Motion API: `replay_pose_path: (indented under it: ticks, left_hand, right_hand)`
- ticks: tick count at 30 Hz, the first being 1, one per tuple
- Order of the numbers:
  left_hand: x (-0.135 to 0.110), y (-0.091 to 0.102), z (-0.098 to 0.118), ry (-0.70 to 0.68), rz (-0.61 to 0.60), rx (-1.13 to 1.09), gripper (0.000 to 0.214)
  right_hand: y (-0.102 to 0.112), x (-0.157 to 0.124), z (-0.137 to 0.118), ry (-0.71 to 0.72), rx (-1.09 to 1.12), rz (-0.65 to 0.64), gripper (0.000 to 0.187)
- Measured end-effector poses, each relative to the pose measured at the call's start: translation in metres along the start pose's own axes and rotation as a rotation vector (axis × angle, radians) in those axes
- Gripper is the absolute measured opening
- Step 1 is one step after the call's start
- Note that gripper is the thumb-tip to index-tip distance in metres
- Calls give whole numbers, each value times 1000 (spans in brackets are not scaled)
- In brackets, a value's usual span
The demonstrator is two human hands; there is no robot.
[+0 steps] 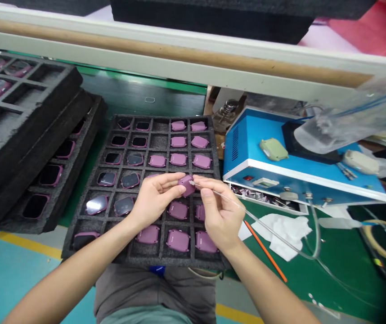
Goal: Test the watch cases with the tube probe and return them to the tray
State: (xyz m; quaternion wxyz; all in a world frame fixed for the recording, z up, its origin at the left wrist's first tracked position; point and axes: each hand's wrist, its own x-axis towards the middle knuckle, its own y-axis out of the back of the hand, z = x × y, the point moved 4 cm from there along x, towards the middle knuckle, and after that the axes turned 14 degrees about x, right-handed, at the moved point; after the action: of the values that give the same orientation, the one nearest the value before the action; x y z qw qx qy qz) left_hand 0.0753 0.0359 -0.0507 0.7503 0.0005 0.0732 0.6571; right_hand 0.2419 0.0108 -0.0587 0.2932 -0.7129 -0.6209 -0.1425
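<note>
Sectioned tray [159, 142] centre, watch units [178, 159] in its cells, left hand [154, 198] and right hand [222, 211] over it. Tray stack [61, 110] left. Control box [245, 137] right, two loose units [274, 149] on top. Bottle [227, 114] between tray and box. Tissue [285, 231] before box.

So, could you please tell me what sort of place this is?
Probably an electronics assembly workshop, judging by the black compartmented foam tray, the small purple watch-like cases, and the blue box-shaped machine.
</note>
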Motion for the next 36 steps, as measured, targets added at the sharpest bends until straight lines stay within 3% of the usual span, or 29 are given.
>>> replay_pose_path:
  ticks: [36]
  left_hand:
    - [-1,0,7,-90,11,43,36]
  right_hand:
    - [1,-2,1,0,9,-9,20]
